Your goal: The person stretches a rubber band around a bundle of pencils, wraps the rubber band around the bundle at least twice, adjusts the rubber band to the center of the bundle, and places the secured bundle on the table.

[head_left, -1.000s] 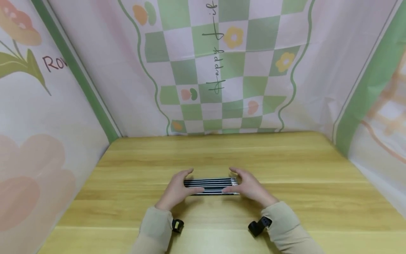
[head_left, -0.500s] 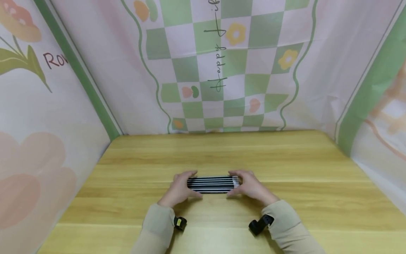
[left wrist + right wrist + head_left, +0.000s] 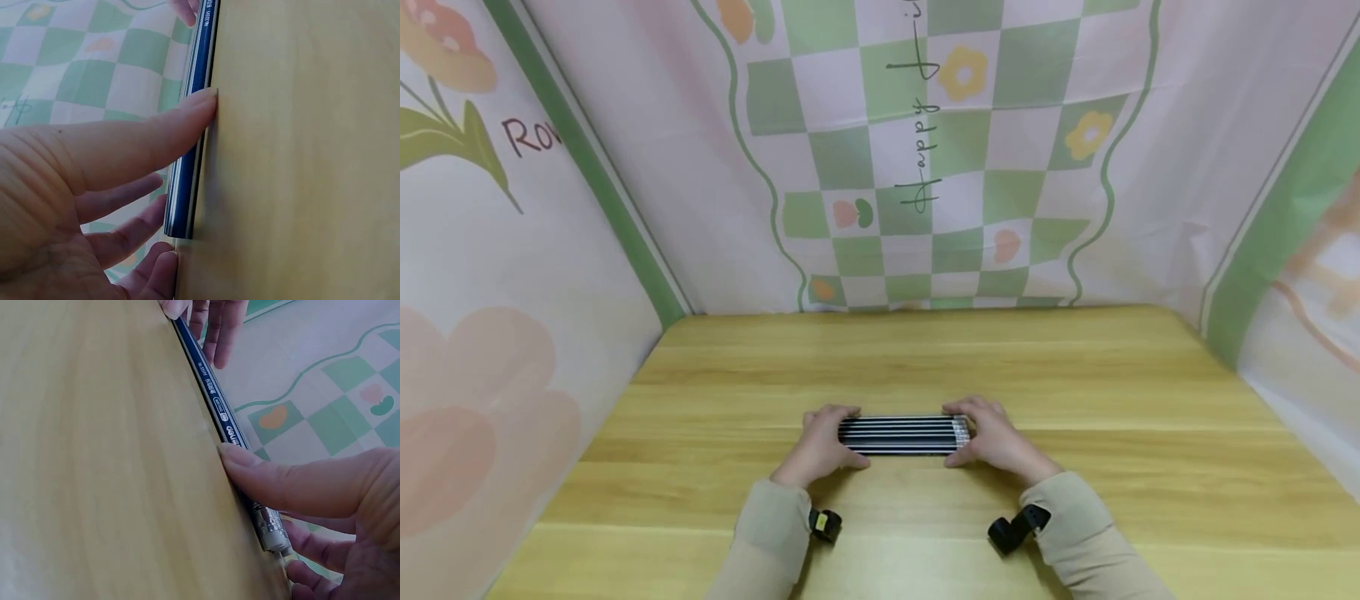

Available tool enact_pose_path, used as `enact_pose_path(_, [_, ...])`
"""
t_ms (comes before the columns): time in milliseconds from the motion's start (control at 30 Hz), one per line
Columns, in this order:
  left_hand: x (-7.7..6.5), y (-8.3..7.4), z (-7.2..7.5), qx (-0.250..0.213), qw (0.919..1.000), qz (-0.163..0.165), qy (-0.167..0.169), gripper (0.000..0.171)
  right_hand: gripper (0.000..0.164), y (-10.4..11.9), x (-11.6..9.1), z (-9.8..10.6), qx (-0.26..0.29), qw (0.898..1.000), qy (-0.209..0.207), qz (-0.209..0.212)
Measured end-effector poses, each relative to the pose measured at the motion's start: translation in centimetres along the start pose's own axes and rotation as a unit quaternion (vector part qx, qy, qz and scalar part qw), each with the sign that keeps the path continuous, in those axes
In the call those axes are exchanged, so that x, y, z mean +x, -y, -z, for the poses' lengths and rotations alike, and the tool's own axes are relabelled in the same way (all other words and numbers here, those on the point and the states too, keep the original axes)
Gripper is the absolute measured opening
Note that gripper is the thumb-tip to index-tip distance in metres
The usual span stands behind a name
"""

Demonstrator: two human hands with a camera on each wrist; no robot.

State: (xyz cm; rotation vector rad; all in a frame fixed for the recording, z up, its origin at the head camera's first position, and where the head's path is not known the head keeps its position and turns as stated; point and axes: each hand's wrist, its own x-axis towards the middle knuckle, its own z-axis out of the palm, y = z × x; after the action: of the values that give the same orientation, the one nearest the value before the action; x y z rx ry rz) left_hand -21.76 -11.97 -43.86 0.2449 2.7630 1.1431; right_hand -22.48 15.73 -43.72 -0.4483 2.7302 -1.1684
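Note:
In the head view a flat row of dark blue pencils with pale stripes lies side by side on the wooden table. Silver ferrules and white eraser ends are at the right end, as the right wrist view shows. My left hand holds the row's left end, thumb along the near side and fingers at the far side. At the eraser end my right hand grips the row the same way, thumb against the nearest pencil. Printed lettering shows on that pencil's side.
The wooden table reaches back to a fabric wall printed with green and white checks. More printed fabric hangs at the left and right sides. Black wrist cameras sit at both sleeve cuffs, low over the table.
Both thumbs have slid off the top of the pencils to their near side. The thumbs now stand farther apart, and more of the row's top shows.

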Motion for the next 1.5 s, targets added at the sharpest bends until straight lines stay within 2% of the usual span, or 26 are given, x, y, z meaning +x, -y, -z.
enact_pose_path(233, [0.0,-0.3,0.2,0.002,1.0,0.001,0.002,0.068,0.072,-0.1,0.1,0.1,-0.013,1.0,-0.003,0.013])
enact_pose_path(533, [0.3,-0.2,0.1,0.005,0.9999,-0.013,0.003,0.061,0.067,-0.1,0.5,0.4,-0.042,0.999,0.002,0.022])
enact_pose_path(733, [0.2,-0.3,0.0,0.0,0.9999,-0.005,0.009,0.059,0.063,-0.1,0.7,0.5,-0.039,0.999,0.019,0.02])
enact_pose_path(1167, [0.3,-0.3,0.1,-0.002,0.9997,0.009,0.022,0.058,0.051,0.2,1.1,0.7,-0.076,0.994,0.07,0.026])
enact_pose_path(1500, [0.5,-0.2,0.2,-0.001,0.9996,0.0,0.028,0.05,0.046,0.2,1.0,0.7,-0.068,0.995,0.06,0.035])
